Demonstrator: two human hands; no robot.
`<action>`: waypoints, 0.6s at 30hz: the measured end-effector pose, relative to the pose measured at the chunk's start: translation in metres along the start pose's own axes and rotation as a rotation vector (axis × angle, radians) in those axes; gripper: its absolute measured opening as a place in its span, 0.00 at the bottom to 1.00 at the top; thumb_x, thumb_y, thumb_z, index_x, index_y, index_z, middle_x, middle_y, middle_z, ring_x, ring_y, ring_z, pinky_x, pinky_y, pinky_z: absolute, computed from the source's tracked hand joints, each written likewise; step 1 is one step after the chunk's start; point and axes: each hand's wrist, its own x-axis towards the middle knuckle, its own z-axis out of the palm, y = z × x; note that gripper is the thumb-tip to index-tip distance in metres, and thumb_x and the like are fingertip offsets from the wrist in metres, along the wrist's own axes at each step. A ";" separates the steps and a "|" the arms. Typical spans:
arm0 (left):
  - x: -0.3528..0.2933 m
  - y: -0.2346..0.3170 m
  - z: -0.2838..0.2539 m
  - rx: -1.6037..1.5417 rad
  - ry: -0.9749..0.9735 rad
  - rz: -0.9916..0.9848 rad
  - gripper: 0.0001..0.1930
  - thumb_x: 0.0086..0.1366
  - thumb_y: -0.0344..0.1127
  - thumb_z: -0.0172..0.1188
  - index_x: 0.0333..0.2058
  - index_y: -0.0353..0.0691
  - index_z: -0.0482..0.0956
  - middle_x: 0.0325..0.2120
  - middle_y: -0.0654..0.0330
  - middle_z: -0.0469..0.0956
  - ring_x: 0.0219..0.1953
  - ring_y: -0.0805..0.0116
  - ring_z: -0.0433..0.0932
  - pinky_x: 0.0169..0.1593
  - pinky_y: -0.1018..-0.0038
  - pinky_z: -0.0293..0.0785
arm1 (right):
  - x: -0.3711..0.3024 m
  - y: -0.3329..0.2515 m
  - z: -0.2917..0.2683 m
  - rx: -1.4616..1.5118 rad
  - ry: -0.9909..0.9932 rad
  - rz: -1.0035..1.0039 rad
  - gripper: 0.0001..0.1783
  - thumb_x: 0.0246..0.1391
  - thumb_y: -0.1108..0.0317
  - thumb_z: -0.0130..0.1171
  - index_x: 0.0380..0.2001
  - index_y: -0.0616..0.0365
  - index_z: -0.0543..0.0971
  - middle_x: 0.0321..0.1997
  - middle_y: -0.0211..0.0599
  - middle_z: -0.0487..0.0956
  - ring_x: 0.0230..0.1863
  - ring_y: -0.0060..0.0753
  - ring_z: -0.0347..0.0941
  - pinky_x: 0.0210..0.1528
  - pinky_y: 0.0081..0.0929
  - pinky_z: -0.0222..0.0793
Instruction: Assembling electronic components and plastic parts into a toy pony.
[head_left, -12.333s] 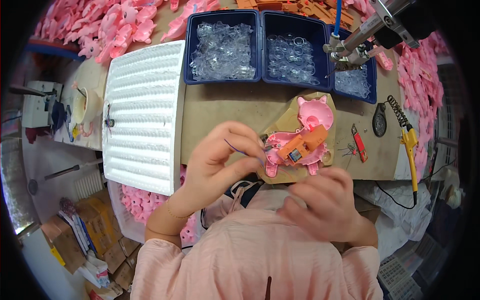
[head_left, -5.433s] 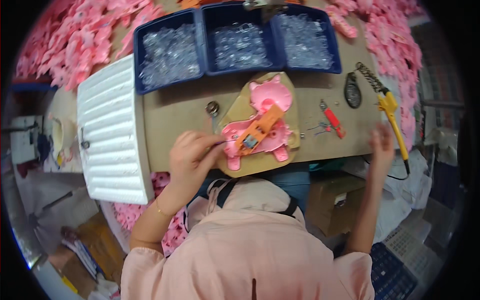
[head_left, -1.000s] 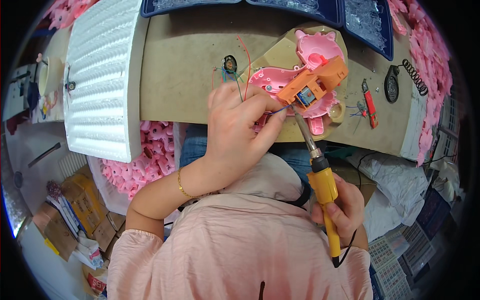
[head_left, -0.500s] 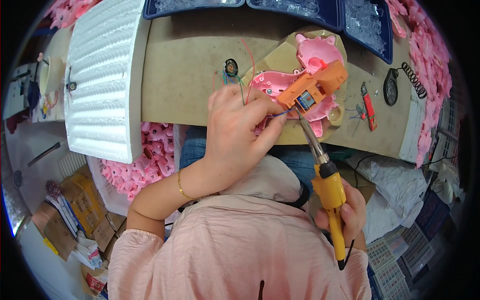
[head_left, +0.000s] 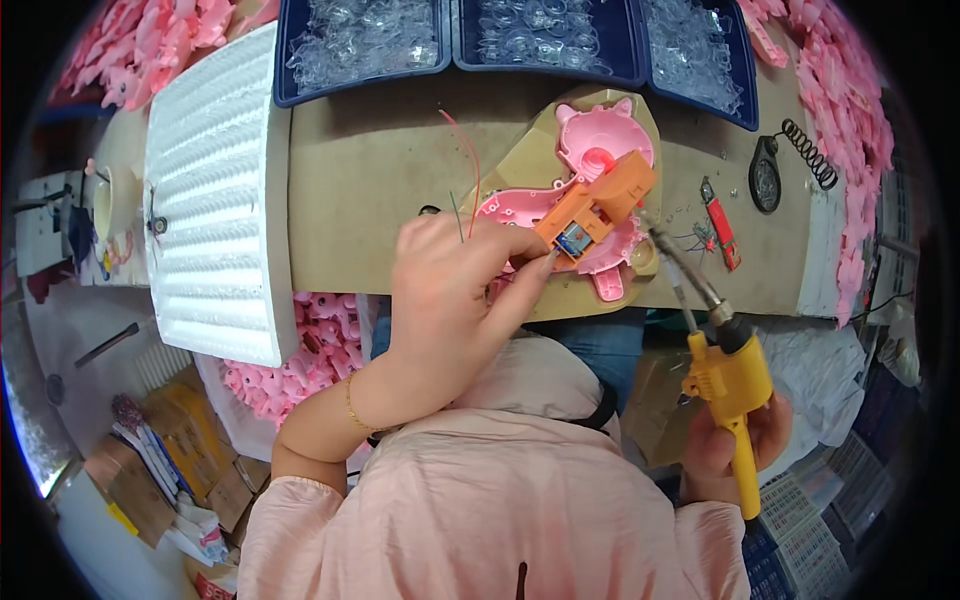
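Observation:
A pink plastic toy shell half point(head_left: 600, 130), animal-shaped, lies on a tan holder at the bench's near edge. Across it sits an orange plastic housing point(head_left: 626, 182) with a small blue circuit board point(head_left: 574, 240) showing in its opening. My left hand point(head_left: 450, 275) is at the housing's left end, thumb and forefinger pinched on a thin wire whose tip is mostly hidden. Red point(head_left: 468, 150) and green wires stick up beyond that hand. Held in my right hand point(head_left: 750, 440) is a yellow gun-shaped soldering iron point(head_left: 738, 375); its tip is to the right of the housing, apart from the board.
Blue trays point(head_left: 450, 60) of clear plastic parts line the back. White foam point(head_left: 215, 200) stands at the left, above a bin of pink parts point(head_left: 300, 350). A red cutter point(head_left: 722, 232), wire scraps and a black coiled-cord object point(head_left: 765, 175) lie at the right.
My right hand has drawn the soldering iron right, away from the board, and turned it. The left hand has stayed pinched at the housing. The view has shifted slightly.

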 end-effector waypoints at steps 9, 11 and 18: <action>0.002 0.003 0.002 0.041 -0.030 -0.007 0.03 0.49 0.29 0.61 0.24 0.42 0.76 0.21 0.66 0.74 0.27 0.70 0.69 0.38 0.73 0.59 | 0.016 -0.002 0.013 -0.050 -0.132 0.042 0.32 0.48 0.59 0.52 0.54 0.66 0.61 0.43 0.50 0.72 0.38 0.32 0.70 0.40 0.27 0.65; 0.002 0.002 0.002 0.051 -0.038 -0.014 0.03 0.49 0.29 0.61 0.24 0.42 0.76 0.22 0.66 0.74 0.27 0.70 0.69 0.38 0.73 0.59 | 0.019 0.000 0.017 -0.052 -0.168 0.048 0.31 0.48 0.61 0.50 0.53 0.69 0.62 0.40 0.49 0.74 0.34 0.29 0.71 0.36 0.23 0.65; 0.002 0.003 0.002 0.048 -0.035 0.002 0.03 0.50 0.29 0.61 0.24 0.42 0.76 0.22 0.66 0.74 0.27 0.70 0.69 0.38 0.73 0.59 | 0.027 -0.005 0.022 -0.006 -0.253 0.069 0.28 0.47 0.70 0.49 0.53 0.72 0.63 0.39 0.49 0.75 0.32 0.26 0.73 0.36 0.20 0.67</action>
